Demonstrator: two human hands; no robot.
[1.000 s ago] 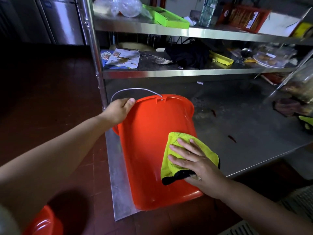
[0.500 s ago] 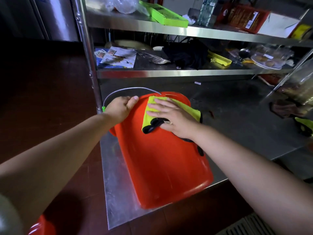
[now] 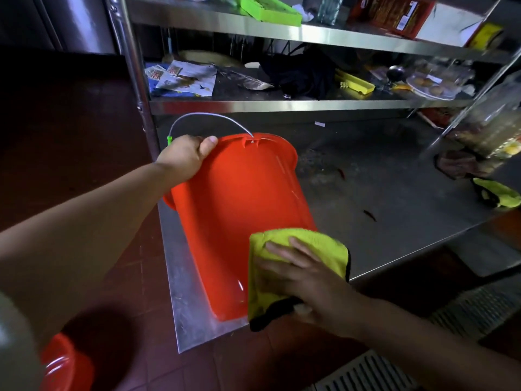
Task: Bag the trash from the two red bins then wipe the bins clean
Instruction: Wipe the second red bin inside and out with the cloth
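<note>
A red bin (image 3: pixel 236 210) lies on its side on the steel table (image 3: pixel 380 193), its rim toward the shelves and its wire handle (image 3: pixel 208 119) raised. My left hand (image 3: pixel 187 156) grips the rim at the far left. My right hand (image 3: pixel 304 277) presses a yellow cloth with a black edge (image 3: pixel 293 266) flat against the bin's outer wall near its base, fingers spread straight over it. A second red bin (image 3: pixel 64 365) shows at the bottom left on the floor, mostly cut off.
Steel shelves (image 3: pixel 282 104) behind the table hold papers, a black bag, green and yellow trays and boxes. Another yellow cloth (image 3: pixel 496 193) lies at the table's right edge. A floor grate (image 3: pixel 366 373) sits at the lower right on red tiles.
My right hand swept the cloth from the bin's base up to the rim and back down to the base. My left hand kept its grip on the rim.
</note>
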